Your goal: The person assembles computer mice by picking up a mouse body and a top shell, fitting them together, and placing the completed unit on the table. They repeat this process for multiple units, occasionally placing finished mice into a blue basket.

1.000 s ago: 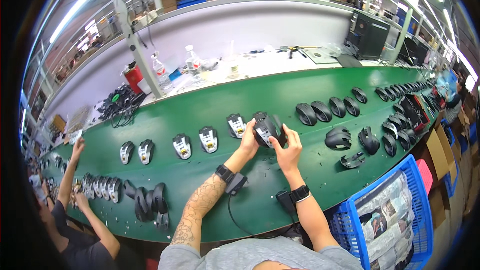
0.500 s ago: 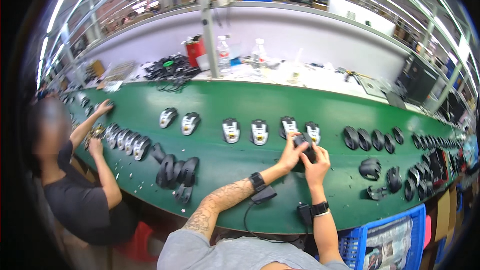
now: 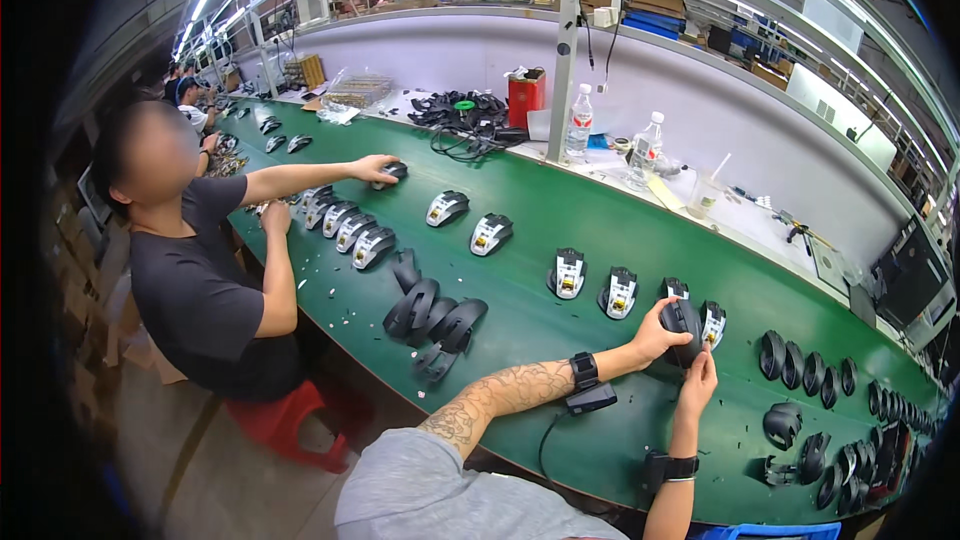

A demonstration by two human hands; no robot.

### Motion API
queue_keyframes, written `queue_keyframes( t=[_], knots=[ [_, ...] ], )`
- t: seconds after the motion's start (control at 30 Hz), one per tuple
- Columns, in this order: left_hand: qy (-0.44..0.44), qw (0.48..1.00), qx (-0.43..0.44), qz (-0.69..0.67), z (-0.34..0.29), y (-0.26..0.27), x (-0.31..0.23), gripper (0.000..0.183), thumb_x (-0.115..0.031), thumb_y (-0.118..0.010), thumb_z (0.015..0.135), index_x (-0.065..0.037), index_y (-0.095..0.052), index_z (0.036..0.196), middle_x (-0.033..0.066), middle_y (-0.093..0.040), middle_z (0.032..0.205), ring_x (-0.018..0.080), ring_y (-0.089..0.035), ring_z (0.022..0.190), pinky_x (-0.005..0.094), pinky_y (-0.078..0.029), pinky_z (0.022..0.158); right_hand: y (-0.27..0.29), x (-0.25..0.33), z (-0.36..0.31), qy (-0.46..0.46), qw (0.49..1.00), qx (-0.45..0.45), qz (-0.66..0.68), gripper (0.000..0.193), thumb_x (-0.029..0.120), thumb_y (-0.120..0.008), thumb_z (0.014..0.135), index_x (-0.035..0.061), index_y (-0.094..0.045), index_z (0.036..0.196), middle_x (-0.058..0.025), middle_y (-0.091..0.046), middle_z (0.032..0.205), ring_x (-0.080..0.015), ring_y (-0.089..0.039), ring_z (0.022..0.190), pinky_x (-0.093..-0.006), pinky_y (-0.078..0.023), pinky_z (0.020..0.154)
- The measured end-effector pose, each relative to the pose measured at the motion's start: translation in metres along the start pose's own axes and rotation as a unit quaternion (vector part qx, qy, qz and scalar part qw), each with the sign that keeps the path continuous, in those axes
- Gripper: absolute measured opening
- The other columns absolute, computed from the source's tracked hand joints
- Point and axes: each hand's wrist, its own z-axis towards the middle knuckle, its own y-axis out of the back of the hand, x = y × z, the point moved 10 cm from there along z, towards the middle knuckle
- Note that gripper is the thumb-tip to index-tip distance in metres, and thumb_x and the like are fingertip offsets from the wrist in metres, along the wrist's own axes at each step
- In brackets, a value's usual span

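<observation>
My left hand (image 3: pixel 655 334) grips a black computer mouse (image 3: pixel 682 326) by its side, its smooth rounded back turned up. The fingers of my right hand (image 3: pixel 699 376) are closed at the mouse's lower end; what else they may pinch is too small to tell. Just behind the held mouse stand partly built mice with white-grey inner frames: one mouse (image 3: pixel 713 322) beside it on the right, another mouse (image 3: pixel 675 288) partly hidden by it. Left of them on the green bench (image 3: pixel 540 360) stand two more, a mouse (image 3: pixel 619 292) and a mouse (image 3: pixel 568 273).
Black mouse shells (image 3: pixel 793 364) stand in a row to the right, with loose black parts (image 3: pixel 783 424) nearer me. On the left lie curved black covers (image 3: pixel 430 312). A co-worker (image 3: pixel 205 250) sits there, one hand on a mouse (image 3: pixel 391 174). Bottles (image 3: pixel 580 122) stand behind.
The view has swung left, so the bench now slants. The held mouse now shows its smooth back, and my right hand has slid to its lower end. The co-worker's hand has moved along the bench.
</observation>
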Motion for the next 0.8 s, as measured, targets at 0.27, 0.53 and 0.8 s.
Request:
queue_keyframes(
  t=[0.27, 0.53, 0.8],
  knots=[
    [0.006, 0.996, 0.001, 0.087, 0.0, -0.006, -0.005, 0.06, -0.002, -0.074, 0.061, -0.005, -0.044, 0.113, 0.005, -0.053, 0.101, 0.0149, -0.054, 0.093, 0.0302, -0.047, 0.083, -0.01, -0.038, -0.006, -0.171, 0.925, 0.108, 0.322, 0.028, 0.024, -0.047, 0.094, 0.0028, -0.052, 0.11, -0.0064, -0.058, 0.107, -0.0185, -0.055, 0.097, -0.0331, -0.04, 0.087],
    [0.024, 1.0, 0.004, 0.016, -0.002, 0.002, 0.002, 0.053, 0.002, -0.072, 0.064, -0.006, -0.044, 0.108, 0.0067, -0.055, 0.098, 0.0197, -0.057, 0.091, 0.0333, -0.048, 0.082, -0.012, -0.041, -0.01, -0.181, 0.926, 0.03, 0.329, 0.011, 0.019, -0.055, 0.089, 0.0077, -0.058, 0.091, -0.0036, -0.06, 0.094, -0.0176, -0.056, 0.09, -0.0334, -0.043, 0.08],
    [0.102, 0.995, 0.019, -0.007, -0.006, -0.001, 0.019, 0.038, -0.015, -0.065, 0.076, -0.005, -0.05, 0.109, 0.0074, -0.058, 0.101, 0.0201, -0.059, 0.093, 0.0341, -0.049, 0.082, -0.004, -0.021, -0.012, -0.179, 0.954, 0.011, 0.239, 0.016, 0.025, -0.06, 0.087, 0.0112, -0.056, 0.078, -0.0012, -0.06, 0.082, -0.0133, -0.056, 0.076, -0.0305, -0.044, 0.071]
  ],
)
